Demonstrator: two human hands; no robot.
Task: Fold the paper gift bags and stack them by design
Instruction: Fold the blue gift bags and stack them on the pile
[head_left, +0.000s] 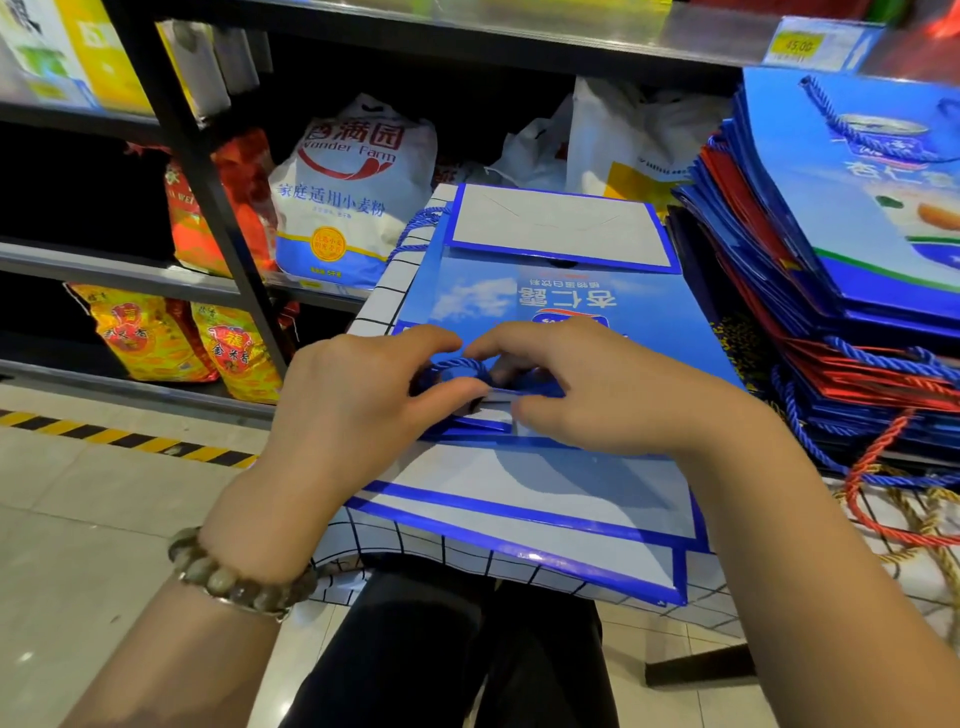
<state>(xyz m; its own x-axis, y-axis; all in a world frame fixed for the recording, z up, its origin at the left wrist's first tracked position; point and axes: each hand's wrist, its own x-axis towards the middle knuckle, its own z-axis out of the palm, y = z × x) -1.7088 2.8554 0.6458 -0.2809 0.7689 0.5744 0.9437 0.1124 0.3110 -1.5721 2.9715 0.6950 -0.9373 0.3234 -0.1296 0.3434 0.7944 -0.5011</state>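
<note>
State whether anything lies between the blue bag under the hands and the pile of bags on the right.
Nothing visible does. The blue bag lies flat on the checked cloth, left hand and right hand holding its rope handle; the pile stands just beside it.

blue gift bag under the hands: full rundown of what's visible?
The blue gift bag looks like glossy paper and lies flat on a white grid-patterned surface. Its print is upside down: sky, clouds, white characters. Its white, blue-edged base flap is folded over at the far end; the near end is white with blue borders. The left hand and right hand pinch its blue rope handle.
</note>
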